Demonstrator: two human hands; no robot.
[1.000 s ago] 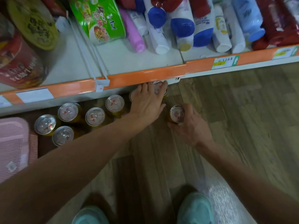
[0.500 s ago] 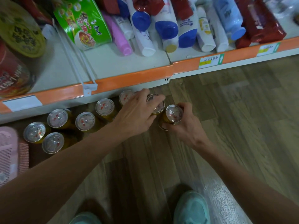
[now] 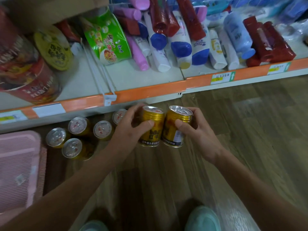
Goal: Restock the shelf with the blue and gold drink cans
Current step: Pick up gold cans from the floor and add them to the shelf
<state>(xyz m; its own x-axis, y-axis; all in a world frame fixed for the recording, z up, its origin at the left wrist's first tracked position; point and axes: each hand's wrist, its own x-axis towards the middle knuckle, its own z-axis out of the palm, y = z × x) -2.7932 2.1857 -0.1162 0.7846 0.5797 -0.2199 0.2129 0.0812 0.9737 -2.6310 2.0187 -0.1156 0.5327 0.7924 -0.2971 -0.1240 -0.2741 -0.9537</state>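
Up they come: both cans were standing on the wooden floor [image 3: 250,130] a second ago and now they're lifted, side by side and touching, just in front of the shelf's orange price rail [image 3: 150,93]. Left hand [image 3: 128,130] is wrapped round the left can [image 3: 152,130], thumb across the front. Right hand [image 3: 200,135] grips the right can [image 3: 173,130] the same way, and that one is tilted a little toward its neighbour. The rest of the gold cans [image 3: 78,125] stand upright on the floor to the left, tucked under the shelf edge beside a pink basket [image 3: 18,164]. For a clean placement, I'd say level the tilted can first, then carry both up and over the rail rather than into it. The bare stretch of shelf board [image 3: 136,79] right of the white divider [image 3: 98,74] looks like the likely landing spot. Watch the leaning bottles [image 3: 158,47] at the far side of it, as a nudge could topple that pile. Setting one can down at a time, bottoms flat and labels facing out, should keep things tidy.
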